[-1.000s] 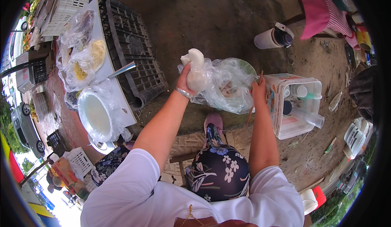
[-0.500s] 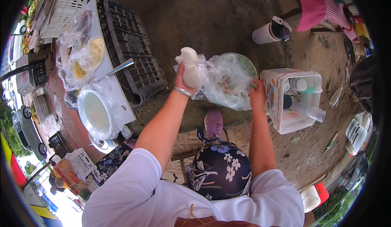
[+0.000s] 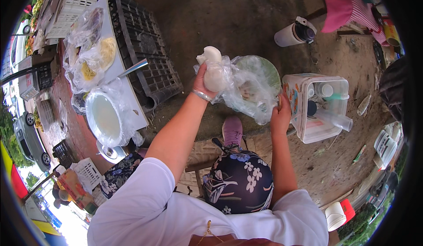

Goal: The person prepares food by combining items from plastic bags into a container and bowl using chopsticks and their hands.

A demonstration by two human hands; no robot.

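My left hand [image 3: 201, 83] is closed around a clear plastic bag with white buns. One white bun [image 3: 210, 53] with a piece gone from its edge pokes out on top, and a rounder white bun [image 3: 215, 77] sits below it inside the plastic. To the right, my right hand [image 3: 280, 117] is closed on the near right edge of a green bowl [image 3: 269, 72]. A crumpled clear plastic bag [image 3: 260, 105] covers much of this bowl, and some brownish food shows blurred through it. The fingertips of my right hand are partly hidden.
A square clear tub [image 3: 304, 133] with cups stands right of the bowl; a white bottle [image 3: 291, 35] lies beyond. On the left are a black crate [image 3: 147, 47], a white board [image 3: 132, 107] with bagged food, and a plastic-lined bucket [image 3: 105, 116] with pale liquid.
Both hands have shifted slightly right, carrying the buns along. The right hand has come nearer to me, and more of the green bowl shows from under the plastic.
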